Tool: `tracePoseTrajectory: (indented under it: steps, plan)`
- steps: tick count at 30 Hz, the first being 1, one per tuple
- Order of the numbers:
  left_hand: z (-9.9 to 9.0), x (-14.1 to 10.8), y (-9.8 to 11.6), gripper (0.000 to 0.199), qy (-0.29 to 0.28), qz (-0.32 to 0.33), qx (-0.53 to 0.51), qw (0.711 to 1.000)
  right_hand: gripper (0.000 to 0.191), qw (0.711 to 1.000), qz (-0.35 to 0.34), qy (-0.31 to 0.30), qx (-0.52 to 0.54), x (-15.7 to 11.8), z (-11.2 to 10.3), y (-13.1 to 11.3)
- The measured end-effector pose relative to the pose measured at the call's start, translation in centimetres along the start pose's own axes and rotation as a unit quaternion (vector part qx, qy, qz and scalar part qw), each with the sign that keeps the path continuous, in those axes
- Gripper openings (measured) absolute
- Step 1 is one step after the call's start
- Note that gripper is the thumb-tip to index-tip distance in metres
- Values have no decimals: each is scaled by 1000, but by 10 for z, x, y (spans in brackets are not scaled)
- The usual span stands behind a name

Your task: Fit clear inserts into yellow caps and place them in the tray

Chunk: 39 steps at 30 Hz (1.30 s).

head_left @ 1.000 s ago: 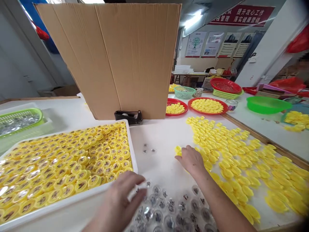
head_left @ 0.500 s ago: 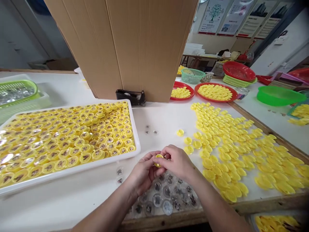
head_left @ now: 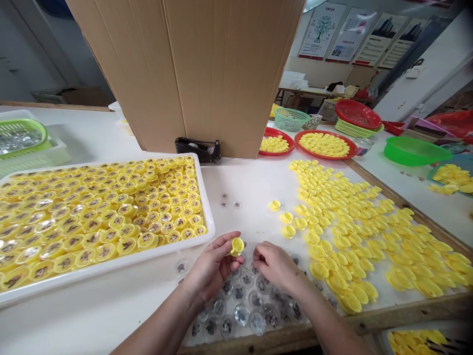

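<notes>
Over the clear discs (head_left: 242, 314) at the desk's (head_left: 121, 291) front edge, the left hand (head_left: 212, 266) grips a yellow cap (head_left: 237, 246); the right hand (head_left: 273, 266) curls narrowly, its hold unclear.

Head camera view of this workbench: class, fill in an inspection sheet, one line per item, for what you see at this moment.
Surface: white table top with a wooden edge strip on the right.
Job's things: yellow plastic cap; loose yellow caps; clear printed domes; white tray of filled caps.
Clutter: black tape dispenser; upright cardboard sheet.
Grippers: left hand holds the cap; right hand hovers over the domes, holding anything or not unclear.
Cables: nothing seen.
Surroundings: red plate, green basin, wall posters.
</notes>
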<state>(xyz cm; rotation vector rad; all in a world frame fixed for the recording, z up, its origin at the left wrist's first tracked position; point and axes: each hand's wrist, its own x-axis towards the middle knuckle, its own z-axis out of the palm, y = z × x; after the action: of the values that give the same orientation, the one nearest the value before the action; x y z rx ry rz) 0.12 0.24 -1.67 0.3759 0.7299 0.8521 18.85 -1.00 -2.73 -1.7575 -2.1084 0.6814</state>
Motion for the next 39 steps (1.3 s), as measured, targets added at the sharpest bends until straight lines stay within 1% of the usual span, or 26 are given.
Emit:
tracePoseTrajectory:
  steps: [3, 6, 8, 10, 12, 14, 16, 18, 20, 21, 24, 26, 28, 32, 39]
  plan:
    - [0, 0, -2, 29, -9, -12, -10, 1000, 14, 998, 5, 53, 18, -1, -6, -1]
    - [1, 0, -4, 25, -15, -21, -14, 1000, 15, 988, 6, 151, 22, 1, -11, -10]
    - [1, 1, -7, 20, -22, -32, -19, 999, 21, 978, -15, 206, 13, 1, -10, -21]
    - [1, 2, -9, 15, -29, -38, -29, 998, 23, 974, -54, 221, 5, 1, -7, -34]
    - [0, 3, -10, 12, -38, -36, -42, 998, 20, 970, -112, 217, 12, -2, -4, -46]
    - [-2, 4, -10, 12, -49, -31, -50, 997, 20, 963, -163, 211, 41, -7, -5, -53]
    - [-2, 3, -8, 14, -55, -25, -51, 997, 22, 961, -192, 184, 81, -11, -10, -55]
    - [-1, 2, -7, 17, -57, -21, -42, 997, 23, 964, -199, 140, 110, -12, -18, -52]
    - [0, 0, -6, 21, -60, -23, -28, 997, 22, 968, -192, 99, 129, -11, -28, -48]
    - [1, -1, -6, 23, -65, -26, -21, 997, 24, 970, -183, 82, 134, -10, -34, -47]
    - [2, -2, -7, 24, -82, -26, -9, 996, 39, 976, -177, 23, 123, -7, -46, -48]
    - [2, -2, -8, 24, -89, -20, -4, 996, 41, 977, -186, -1, 105, -6, -50, -50]
    - [2, -3, -8, 26, -87, -16, 1, 996, 38, 977, -188, -7, 98, -6, -52, -52]
    - [3, -4, -9, 31, -82, -13, 13, 996, 34, 978, -188, 10, 85, -10, -49, -53]
    - [4, -7, -8, 34, -64, -25, 29, 997, 29, 976, -216, 40, -2, -19, -39, -54]
